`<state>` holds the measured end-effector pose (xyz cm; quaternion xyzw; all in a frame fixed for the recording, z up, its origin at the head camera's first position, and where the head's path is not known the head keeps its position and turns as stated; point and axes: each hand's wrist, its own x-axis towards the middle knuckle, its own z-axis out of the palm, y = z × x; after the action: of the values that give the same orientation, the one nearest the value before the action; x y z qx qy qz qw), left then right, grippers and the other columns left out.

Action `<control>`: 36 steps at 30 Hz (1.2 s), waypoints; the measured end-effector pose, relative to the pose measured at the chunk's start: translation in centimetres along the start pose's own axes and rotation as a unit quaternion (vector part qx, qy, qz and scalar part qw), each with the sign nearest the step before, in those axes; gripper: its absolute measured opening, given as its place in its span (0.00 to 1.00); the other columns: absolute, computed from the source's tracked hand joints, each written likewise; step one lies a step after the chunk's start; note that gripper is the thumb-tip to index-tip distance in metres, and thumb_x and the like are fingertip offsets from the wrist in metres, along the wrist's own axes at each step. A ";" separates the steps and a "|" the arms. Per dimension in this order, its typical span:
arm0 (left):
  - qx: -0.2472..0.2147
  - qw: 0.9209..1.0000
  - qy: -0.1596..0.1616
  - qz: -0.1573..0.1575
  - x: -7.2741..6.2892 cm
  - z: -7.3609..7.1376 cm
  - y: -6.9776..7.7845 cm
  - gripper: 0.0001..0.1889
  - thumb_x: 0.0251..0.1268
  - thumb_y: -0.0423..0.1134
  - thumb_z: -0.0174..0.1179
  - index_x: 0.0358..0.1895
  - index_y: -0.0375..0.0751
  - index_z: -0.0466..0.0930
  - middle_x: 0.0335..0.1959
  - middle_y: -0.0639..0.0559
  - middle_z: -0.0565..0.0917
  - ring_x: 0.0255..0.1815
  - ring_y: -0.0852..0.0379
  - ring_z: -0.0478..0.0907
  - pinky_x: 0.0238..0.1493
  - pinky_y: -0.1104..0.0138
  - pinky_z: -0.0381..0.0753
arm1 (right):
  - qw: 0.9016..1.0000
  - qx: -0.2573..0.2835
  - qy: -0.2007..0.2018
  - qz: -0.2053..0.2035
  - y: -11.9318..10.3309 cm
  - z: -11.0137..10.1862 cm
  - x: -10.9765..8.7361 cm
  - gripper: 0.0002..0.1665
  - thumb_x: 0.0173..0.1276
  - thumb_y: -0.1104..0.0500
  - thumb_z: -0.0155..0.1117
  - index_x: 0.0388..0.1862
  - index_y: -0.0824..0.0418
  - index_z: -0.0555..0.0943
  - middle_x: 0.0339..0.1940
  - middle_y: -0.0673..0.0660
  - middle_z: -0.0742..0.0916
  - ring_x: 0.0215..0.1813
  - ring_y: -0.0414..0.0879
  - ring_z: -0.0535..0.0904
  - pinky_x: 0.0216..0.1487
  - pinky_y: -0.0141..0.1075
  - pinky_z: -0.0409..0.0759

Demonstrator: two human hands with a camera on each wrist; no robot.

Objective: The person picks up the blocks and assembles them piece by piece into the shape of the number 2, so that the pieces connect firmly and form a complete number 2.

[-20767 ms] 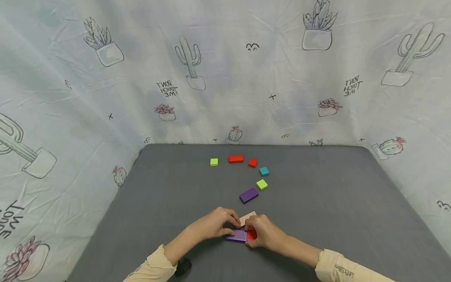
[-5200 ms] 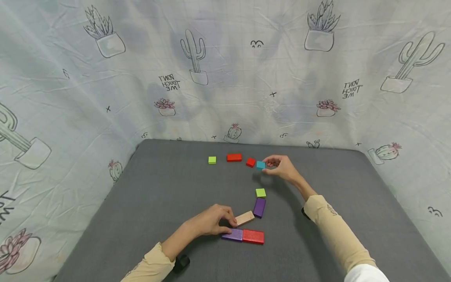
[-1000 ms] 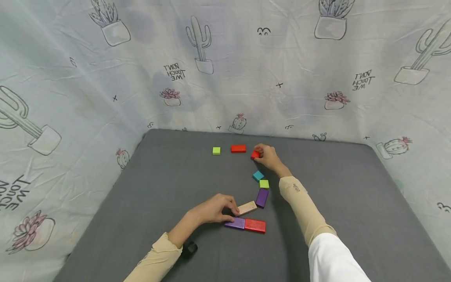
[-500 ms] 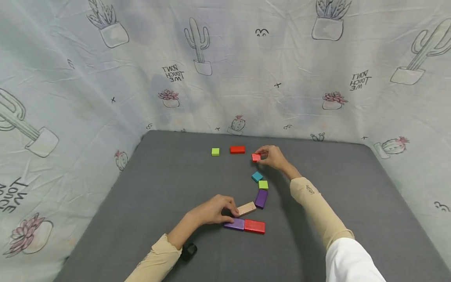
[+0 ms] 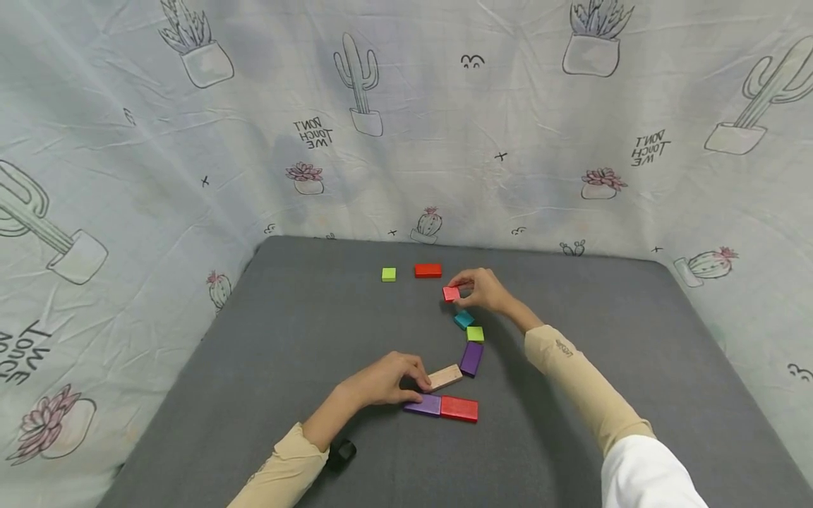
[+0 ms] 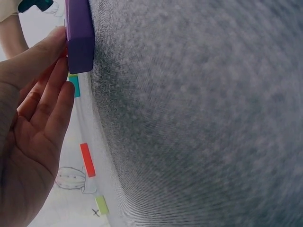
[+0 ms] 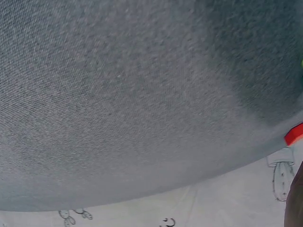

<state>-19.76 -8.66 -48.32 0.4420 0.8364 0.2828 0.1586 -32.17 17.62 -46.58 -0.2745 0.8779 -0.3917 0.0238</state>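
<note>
My right hand [image 5: 488, 291] pinches a small red square block [image 5: 451, 294] between thumb and fingers, just above the table beyond the teal block [image 5: 464, 319]. Only a dark bit of that hand [image 7: 295, 203] shows in the right wrist view. With relaxed fingers, my left hand [image 5: 385, 381] has its thumb on the light purple block [image 5: 427, 405] and its fingertips at the wooden block [image 5: 446, 377]. Up close, the thumb lies against the purple block [image 6: 80, 42]. A curving row continues from the wooden block: dark purple block [image 5: 472, 359], lime block [image 5: 475, 334], teal block.
A long red block [image 5: 459, 409] touches the light purple block end to end. Farther back lie another long red block [image 5: 428, 271] and a second lime block [image 5: 389, 274]. The grey table [image 5: 305, 310] ends at a cactus-print cloth [image 5: 419, 127].
Earlier, the teal, near lime and dark purple blocks were shifted into the curve. Within the last second, my right hand has carried the small red block left and nearer. My left hand stays put.
</note>
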 end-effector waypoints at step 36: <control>-0.012 1.000 0.012 0.005 -0.1 0.1 -0.1 0.10 0.55 0.37 0.70 0.42 0.44 0.88 0.39 0.62 0.81 0.43 0.70 0.76 0.50 0.74 0.75 | 0.995 -0.079 0.012 0.062 -0.6 2.7 -1.4 0.18 0.50 0.58 0.79 0.39 0.65 0.86 0.35 0.57 0.88 0.41 0.51 0.83 0.44 0.44 0.81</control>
<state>-19.72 -8.79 -48.48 0.4410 0.8324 0.2987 0.1528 -30.03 16.19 -48.29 -0.2160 0.9216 -0.3220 0.0154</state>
